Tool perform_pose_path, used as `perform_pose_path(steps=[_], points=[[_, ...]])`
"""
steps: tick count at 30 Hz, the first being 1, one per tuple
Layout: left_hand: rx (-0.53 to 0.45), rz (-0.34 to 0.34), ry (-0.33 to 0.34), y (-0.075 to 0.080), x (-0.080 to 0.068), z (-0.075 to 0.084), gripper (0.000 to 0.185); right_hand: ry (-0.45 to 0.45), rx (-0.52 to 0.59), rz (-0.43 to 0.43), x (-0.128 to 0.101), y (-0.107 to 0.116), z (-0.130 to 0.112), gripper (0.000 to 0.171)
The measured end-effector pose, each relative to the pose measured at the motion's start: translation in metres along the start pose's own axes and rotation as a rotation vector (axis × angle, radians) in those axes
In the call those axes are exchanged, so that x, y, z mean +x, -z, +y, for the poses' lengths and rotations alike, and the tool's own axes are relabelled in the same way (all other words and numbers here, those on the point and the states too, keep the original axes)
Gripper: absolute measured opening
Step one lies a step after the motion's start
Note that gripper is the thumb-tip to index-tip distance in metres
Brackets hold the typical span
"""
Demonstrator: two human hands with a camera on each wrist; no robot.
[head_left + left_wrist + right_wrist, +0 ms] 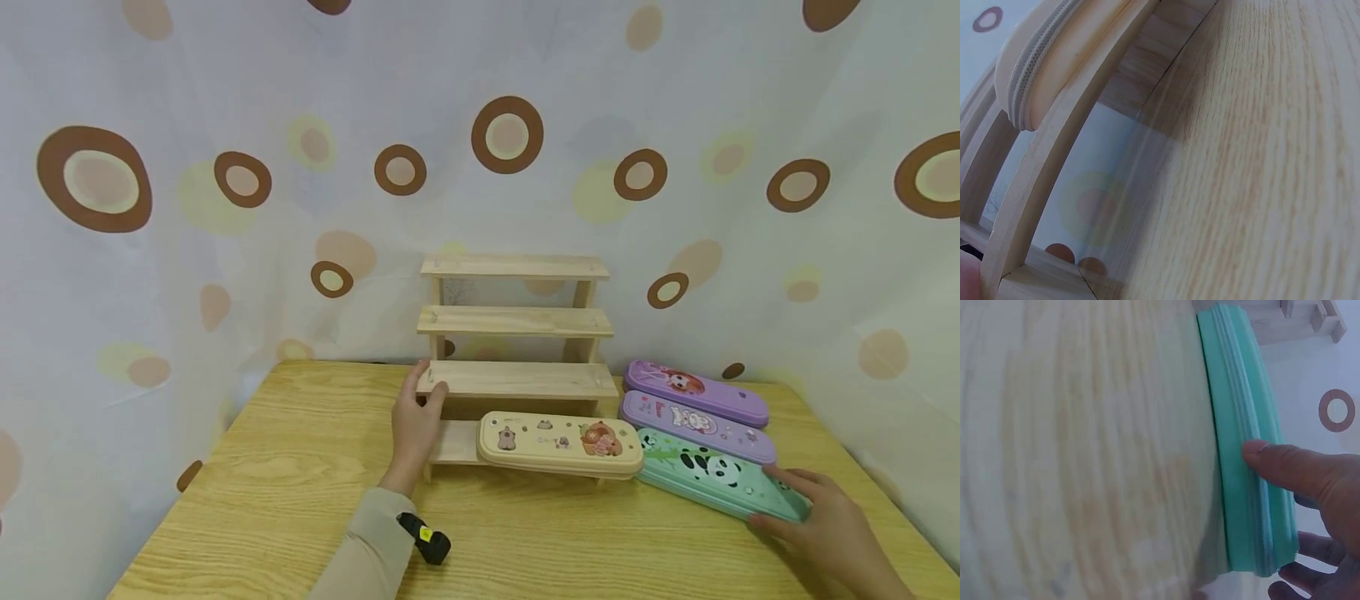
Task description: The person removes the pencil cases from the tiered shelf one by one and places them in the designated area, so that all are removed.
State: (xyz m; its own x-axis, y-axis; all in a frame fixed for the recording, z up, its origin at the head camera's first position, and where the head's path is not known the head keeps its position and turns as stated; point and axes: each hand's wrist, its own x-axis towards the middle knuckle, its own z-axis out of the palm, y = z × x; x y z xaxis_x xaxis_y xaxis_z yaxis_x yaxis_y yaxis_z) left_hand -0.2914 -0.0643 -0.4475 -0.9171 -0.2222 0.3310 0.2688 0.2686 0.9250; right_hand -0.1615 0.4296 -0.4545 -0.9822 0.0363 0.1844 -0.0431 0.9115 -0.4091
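A stepped wooden display shelf [517, 379] stands near the back of the table. My left hand [416, 422] grips its left end, thumb on the second tier from the bottom. A cream zip pencil case [562, 444] with small animal pictures lies on the bottom tier, jutting past its right end. My right hand [821, 517] holds the right end of a green panda pencil case [712, 471] on the table. In the right wrist view the thumb presses the zip side of this case [1241, 425], with the other fingers on the far side.
Behind the green case lie a lilac pencil case [697, 423] with a white character and a purple pencil case [697, 393] with a doll-like girl. The wood-grain table [300, 500] backs onto a dotted cloth [300, 83]. A black strap device [426, 537] sits at my left cuff.
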Motion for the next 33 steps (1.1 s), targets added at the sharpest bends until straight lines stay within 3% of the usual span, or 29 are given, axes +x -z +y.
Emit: perform_pose_path(steps=[8, 13, 24, 33], points=[[0.004, -0.006, 0.013, 0.000, 0.000, -0.002, 0.048, 0.078, 0.029, 0.093, -0.001, 0.008, -0.020, 0.073], [0.004, -0.012, 0.012, 0.000, 0.000, -0.002, 0.048, 0.109, 0.082, 0.105, -0.001, 0.011, -0.037, 0.062], [0.002, -0.011, 0.011, 0.000, 0.002, -0.003, 0.048, 0.202, 0.161, 0.110, 0.007, 0.009, -0.075, 0.053], [-0.009, -0.001, -0.007, 0.000, 0.000, 0.000, 0.048, 0.276, 0.207, 0.132, 0.013, -0.001, -0.093, 0.056]])
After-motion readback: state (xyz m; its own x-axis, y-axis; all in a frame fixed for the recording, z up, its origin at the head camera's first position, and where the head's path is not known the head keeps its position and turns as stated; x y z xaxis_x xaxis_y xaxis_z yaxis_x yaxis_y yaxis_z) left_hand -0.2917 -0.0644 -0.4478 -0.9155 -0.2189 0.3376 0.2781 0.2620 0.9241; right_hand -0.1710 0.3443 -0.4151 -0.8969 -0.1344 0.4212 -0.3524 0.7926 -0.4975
